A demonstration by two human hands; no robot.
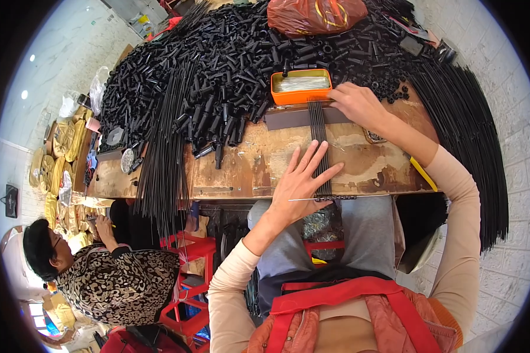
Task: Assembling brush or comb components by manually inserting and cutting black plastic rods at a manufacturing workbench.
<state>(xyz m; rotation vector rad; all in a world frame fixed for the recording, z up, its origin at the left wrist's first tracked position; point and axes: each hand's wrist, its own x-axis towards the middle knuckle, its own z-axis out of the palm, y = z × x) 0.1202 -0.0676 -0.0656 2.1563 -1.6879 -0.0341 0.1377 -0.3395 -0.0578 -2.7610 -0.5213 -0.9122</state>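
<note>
The left hand [300, 182] lies flat, fingers spread, across a row of thin black rods [317, 120]; the row crosses a dark strip [281, 120] on the worktable [241, 176]; the right hand [359, 107] bends its fingers near the row's far end, its grasp impossible to tell; an orange tin [303, 97] stands just beside it; heaped black tubes [218, 73] crowd the space behind; rod bundles [165, 150] flank both sides.

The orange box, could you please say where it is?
In the head view, the orange box sits slightly right of centre, beyond the dark strip, immediately left of the right hand.
</note>
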